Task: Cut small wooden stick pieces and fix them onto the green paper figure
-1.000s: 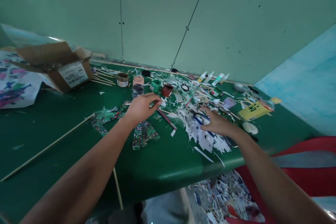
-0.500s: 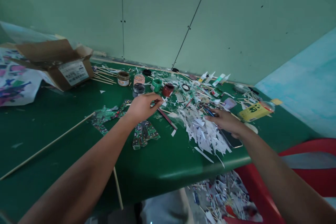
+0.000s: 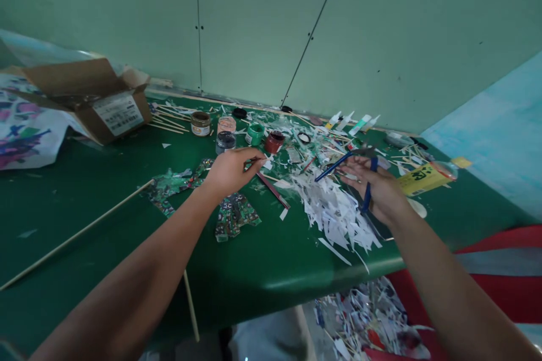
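The scissors (image 3: 332, 167) with blue handles are in your right hand (image 3: 381, 187), up over the far right part of a heap of white paper strips (image 3: 334, 214). Your right fingers are bent around them. The two handles stand wide apart, one pointing left and one coming down by your palm, and the dark blades are up by your fingers.

Your left hand (image 3: 232, 171) is just in front of the paint jars. Its thumb and finger are pressed together at the tips. A small white bit (image 3: 269, 162) is right by them, but I can't tell if you are pinching it.

Near your left hand are a red jar (image 3: 274, 142), a green jar (image 3: 254, 134) and a gray jar (image 3: 226, 142). A thin dark red strip (image 3: 273, 190) lies between that hand and the paper heap. Speckled green pieces (image 3: 236, 217) lie below your left wrist, with more on the other side of your arm.

Farther out on the green surface (image 3: 105, 192), a long stick (image 3: 76, 235) lies to the left. A brown box (image 3: 112, 115) with its flaps up sits behind it. A yellow pack (image 3: 423, 177) lies beyond your right hand.
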`<state>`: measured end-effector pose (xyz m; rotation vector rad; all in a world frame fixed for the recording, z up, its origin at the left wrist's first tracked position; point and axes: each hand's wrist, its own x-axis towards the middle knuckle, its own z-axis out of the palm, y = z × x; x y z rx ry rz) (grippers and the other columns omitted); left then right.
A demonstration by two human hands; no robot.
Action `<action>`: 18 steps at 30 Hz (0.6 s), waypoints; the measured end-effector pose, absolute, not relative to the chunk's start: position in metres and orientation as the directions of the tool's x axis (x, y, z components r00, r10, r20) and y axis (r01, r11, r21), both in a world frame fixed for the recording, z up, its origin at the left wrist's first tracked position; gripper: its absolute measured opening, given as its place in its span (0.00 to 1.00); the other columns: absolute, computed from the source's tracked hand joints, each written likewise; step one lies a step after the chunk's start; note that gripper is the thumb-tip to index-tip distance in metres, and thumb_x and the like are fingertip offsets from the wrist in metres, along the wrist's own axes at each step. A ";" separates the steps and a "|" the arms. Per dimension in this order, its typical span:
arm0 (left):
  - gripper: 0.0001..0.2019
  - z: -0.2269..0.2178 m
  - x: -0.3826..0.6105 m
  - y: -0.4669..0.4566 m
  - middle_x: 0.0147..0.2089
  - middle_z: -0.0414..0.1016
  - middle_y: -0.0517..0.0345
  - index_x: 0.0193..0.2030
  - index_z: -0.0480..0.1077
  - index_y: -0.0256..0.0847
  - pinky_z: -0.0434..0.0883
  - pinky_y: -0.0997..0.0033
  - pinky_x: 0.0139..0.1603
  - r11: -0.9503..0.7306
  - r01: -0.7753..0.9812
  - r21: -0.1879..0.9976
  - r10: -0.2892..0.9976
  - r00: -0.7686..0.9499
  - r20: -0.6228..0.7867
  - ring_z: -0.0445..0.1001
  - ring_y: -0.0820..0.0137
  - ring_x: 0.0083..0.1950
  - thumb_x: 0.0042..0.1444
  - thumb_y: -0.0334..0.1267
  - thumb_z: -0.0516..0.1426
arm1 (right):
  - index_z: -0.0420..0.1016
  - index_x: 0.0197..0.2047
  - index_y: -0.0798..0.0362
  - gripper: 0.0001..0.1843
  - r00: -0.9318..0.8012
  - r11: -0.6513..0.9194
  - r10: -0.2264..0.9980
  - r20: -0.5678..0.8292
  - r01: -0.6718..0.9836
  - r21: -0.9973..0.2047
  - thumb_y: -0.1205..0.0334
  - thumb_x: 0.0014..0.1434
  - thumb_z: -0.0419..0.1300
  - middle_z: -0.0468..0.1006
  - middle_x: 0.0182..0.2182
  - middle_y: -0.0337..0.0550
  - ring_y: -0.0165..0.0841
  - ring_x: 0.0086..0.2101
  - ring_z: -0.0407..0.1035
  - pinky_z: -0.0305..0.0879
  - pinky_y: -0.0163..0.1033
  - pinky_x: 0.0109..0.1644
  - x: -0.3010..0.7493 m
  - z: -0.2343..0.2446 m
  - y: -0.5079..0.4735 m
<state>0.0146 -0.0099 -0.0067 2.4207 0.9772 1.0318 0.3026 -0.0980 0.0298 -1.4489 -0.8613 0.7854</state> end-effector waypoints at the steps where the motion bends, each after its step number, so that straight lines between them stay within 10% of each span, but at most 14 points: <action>1: 0.16 -0.007 0.015 -0.010 0.37 0.79 0.53 0.44 0.76 0.41 0.61 0.71 0.26 -0.706 0.465 0.534 0.707 0.497 0.503 0.67 0.74 0.25 0.62 0.44 0.50 | 0.66 0.30 0.46 0.14 0.452 0.059 0.889 0.067 0.032 -0.998 0.61 0.42 0.67 0.78 0.42 0.39 0.38 0.47 0.74 0.73 0.42 0.43 0.301 0.032 -0.096; 11: 0.14 -0.002 0.008 -0.011 0.22 0.67 0.61 0.42 0.74 0.39 0.57 0.74 0.24 -0.687 0.478 0.547 0.724 0.397 0.563 0.60 0.75 0.21 0.63 0.44 0.50 | 0.61 0.33 0.46 0.15 0.255 0.368 0.906 0.338 -0.077 -0.927 0.46 0.51 0.58 0.75 0.42 0.45 0.42 0.48 0.72 0.72 0.49 0.44 0.232 0.049 -0.035; 18: 0.23 0.013 0.006 -0.019 0.18 0.46 0.65 0.18 0.51 0.40 0.47 0.71 0.23 -0.739 0.504 0.447 0.659 0.403 0.635 0.47 0.77 0.21 0.61 0.46 0.53 | 0.57 0.27 0.46 0.13 0.267 0.566 0.808 0.525 -0.106 -0.818 0.54 0.63 0.45 0.74 0.46 0.46 0.36 0.49 0.71 0.70 0.44 0.51 0.211 0.123 -0.037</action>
